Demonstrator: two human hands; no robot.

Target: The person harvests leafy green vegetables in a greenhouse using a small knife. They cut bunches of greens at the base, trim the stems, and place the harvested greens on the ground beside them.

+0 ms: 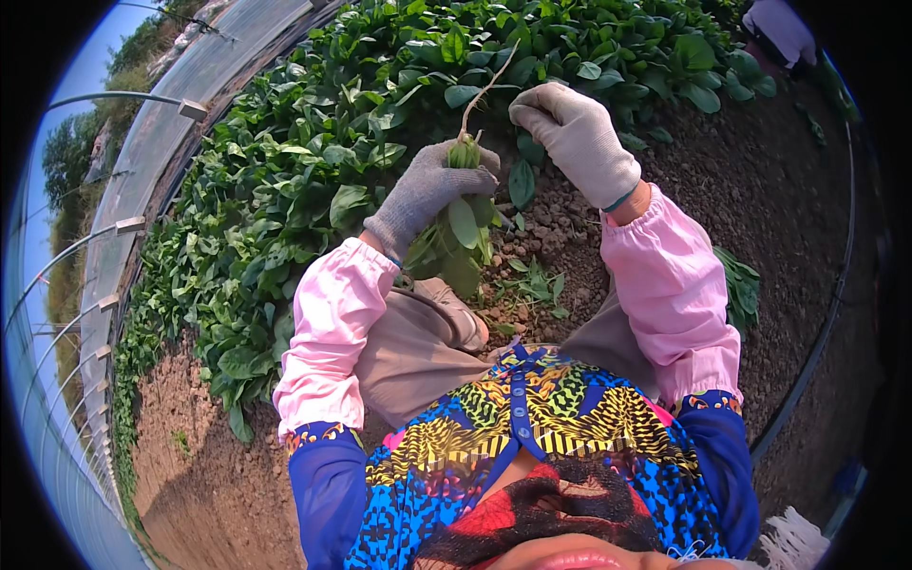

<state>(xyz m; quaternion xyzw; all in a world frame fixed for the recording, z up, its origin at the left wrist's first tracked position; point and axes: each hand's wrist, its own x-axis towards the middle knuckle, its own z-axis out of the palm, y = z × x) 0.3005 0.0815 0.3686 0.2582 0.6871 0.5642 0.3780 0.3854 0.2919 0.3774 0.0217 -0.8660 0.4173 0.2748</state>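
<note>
My left hand (445, 189), in a grey knit glove, is closed around the stems of a leafy green plant (463, 221). The plant is held upside down: its long thin root (488, 92) points up and its leaves hang below my fist. To the right, my right hand (563, 135) wears a pale glove, with thumb and fingertips bent together near the root but apart from it. Whether anything is pinched there cannot be told. Below both hands, loose leaves (534, 285) lie on the crumbly soil.
Dense leafy plants (271, 192) grow ahead and to the left. A bundle of cut greens (737, 288) lies right of my right sleeve. A dark hose (812, 377) runs along the right. Another person (780, 32) is at top right. Greenhouse hoops (64, 263) and plastic film stand left.
</note>
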